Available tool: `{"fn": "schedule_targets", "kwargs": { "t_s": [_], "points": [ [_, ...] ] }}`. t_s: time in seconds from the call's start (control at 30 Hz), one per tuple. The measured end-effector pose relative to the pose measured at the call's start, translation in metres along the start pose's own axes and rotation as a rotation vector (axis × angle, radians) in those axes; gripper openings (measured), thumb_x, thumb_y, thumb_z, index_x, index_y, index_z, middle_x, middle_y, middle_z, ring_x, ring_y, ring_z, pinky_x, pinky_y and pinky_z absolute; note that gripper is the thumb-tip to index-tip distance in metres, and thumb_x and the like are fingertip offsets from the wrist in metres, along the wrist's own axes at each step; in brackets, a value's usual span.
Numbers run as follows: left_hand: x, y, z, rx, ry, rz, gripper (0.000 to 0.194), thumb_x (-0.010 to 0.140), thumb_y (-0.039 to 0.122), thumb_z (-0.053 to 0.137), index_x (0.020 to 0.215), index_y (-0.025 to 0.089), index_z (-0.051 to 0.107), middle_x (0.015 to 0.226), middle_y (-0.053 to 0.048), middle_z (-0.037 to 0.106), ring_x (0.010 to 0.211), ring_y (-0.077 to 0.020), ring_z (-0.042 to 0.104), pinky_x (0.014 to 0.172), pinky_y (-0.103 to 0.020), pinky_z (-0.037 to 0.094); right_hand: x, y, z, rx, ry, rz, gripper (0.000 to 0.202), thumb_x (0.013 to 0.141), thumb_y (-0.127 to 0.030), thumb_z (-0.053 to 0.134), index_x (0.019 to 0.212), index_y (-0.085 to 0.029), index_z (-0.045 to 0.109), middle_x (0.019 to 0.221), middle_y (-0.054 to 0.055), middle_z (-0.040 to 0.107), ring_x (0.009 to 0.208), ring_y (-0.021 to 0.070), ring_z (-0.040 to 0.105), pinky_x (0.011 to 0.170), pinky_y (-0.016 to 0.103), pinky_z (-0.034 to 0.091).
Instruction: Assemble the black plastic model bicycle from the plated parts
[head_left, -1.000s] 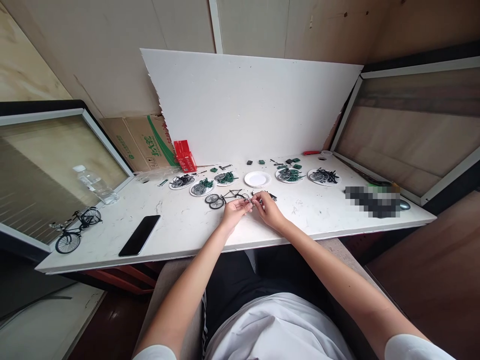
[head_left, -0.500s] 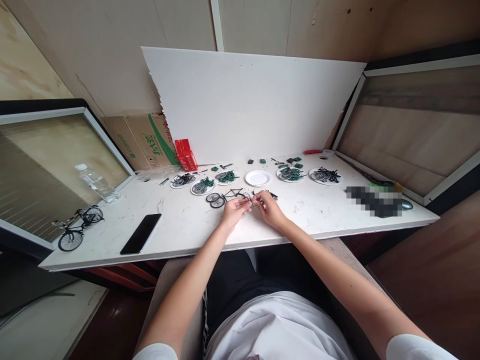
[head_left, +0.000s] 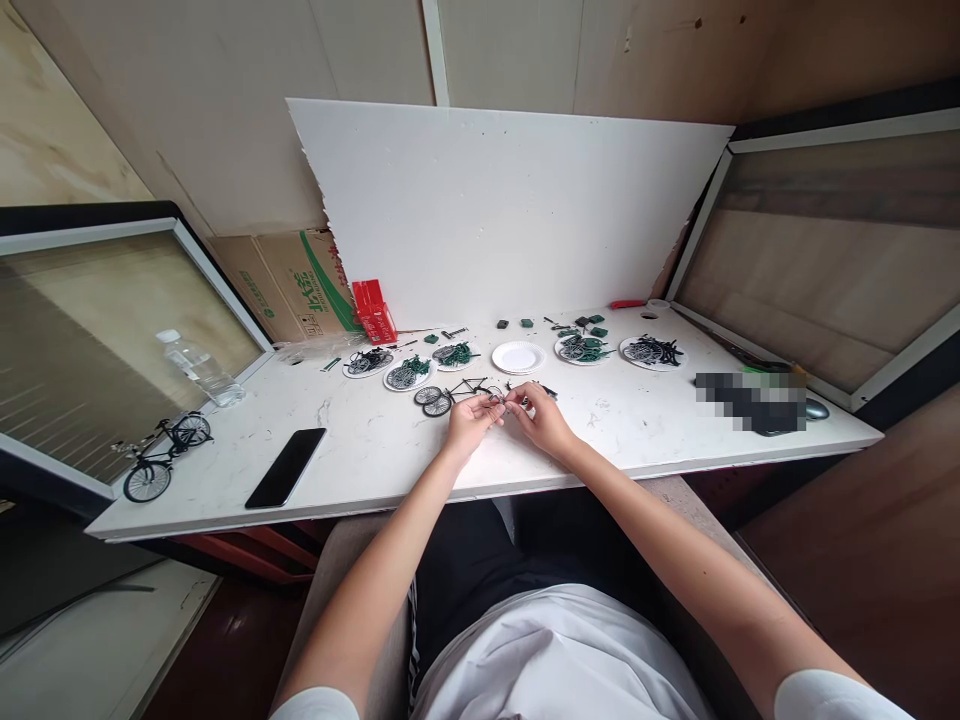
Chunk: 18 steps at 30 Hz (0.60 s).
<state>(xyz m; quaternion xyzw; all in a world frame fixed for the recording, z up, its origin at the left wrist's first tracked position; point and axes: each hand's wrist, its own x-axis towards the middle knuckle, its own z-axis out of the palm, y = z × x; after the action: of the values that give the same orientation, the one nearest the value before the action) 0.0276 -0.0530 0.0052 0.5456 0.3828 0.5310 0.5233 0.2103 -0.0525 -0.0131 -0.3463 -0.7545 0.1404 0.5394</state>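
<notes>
My left hand (head_left: 474,421) and my right hand (head_left: 538,415) meet above the table's front middle, fingertips pinched close together. A small part lies between them, mostly hidden and too small to name. Just beyond my left hand lie black miniature bicycle wheels (head_left: 435,401) and a black bicycle frame (head_left: 471,386). Some small dark parts (head_left: 550,390) show behind my right hand. Past these stands an empty white paper plate (head_left: 518,357). Plates of green and black parts flank it, among them a plate with green pieces (head_left: 583,348).
An assembled miniature bicycle (head_left: 166,455) stands at the table's left end, near a phone (head_left: 286,468) and a water bottle (head_left: 201,368). A red box (head_left: 374,312) and a cardboard box (head_left: 289,285) are at the back left. A white board (head_left: 510,210) rises behind.
My hands stay together in nearly the same pose, with only slight finger movement. The whole view has shifted a little, so the things on the table appear slightly further right.
</notes>
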Motion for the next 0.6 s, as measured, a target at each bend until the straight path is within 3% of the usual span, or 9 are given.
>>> {"fn": "schedule_targets", "kwargs": {
  "t_s": [0.6],
  "points": [
    [0.001,-0.0033,-0.0004,0.057,-0.027,0.076,0.041,0.069,0.042,0.092,0.095,0.013,0.077,0.097,-0.011,0.079,0.065,-0.0153,0.067,0.069,-0.033,0.056,0.0019,0.0081,-0.0019,0.114,-0.033,0.137,0.028,0.101,-0.049,0.063,0.098,-0.022,0.069,0.097,0.007,0.069,0.091,0.022,0.062,0.072,0.033,0.047]
  ]
}}
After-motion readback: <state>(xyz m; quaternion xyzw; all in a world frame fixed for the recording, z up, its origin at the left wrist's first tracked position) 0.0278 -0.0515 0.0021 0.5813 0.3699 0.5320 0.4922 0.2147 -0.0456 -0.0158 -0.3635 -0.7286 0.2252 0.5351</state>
